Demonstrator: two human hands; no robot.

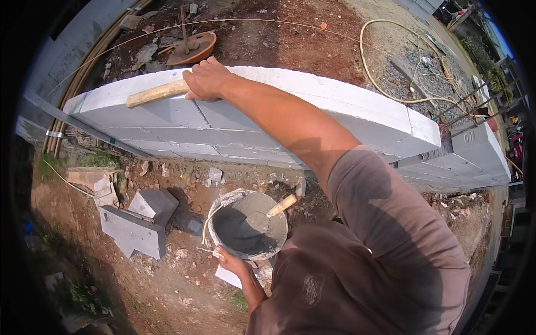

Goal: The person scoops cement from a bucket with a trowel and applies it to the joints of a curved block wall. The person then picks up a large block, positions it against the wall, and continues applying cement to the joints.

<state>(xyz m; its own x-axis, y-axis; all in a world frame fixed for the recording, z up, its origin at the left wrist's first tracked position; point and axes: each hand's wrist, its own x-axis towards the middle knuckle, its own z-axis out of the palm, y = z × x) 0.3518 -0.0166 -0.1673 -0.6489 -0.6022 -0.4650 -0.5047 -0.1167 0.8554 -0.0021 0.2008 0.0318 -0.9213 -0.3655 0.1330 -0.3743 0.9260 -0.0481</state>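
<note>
A: Principal item?

B: Wooden handle (158,94), pale, one; found upper left of centre, along the top edge of a white block wall (335,92). Whether it is borne by the blocks cannot be told.

A: How is it held?

B: By its right end. The fingers of the right hand (205,80) are bent closed around it, and the bare forearm is stretched across the wall from the right of the frame.

A: And the left hand (237,267)?

B: Listed at lower centre, just beside the lower-left edge of a round bucket (231,195). The fingers are curled near a thin pale cord; whether it is pinched cannot be told.

A: Contents of the bucket?

B: Grey mortar (237,226), partly shadowed; one wooden-handled tool (282,205), its handle tilted over the right side.

A: Outlying items?

B: Pale grey blocks (134,226), left of the bucket, on bare earth. An orange basin (204,53) with reddish-brown contents, upper left. Long poles (78,84), bound together, far left. A yellowish hose (362,44), curved, upper right.
</note>
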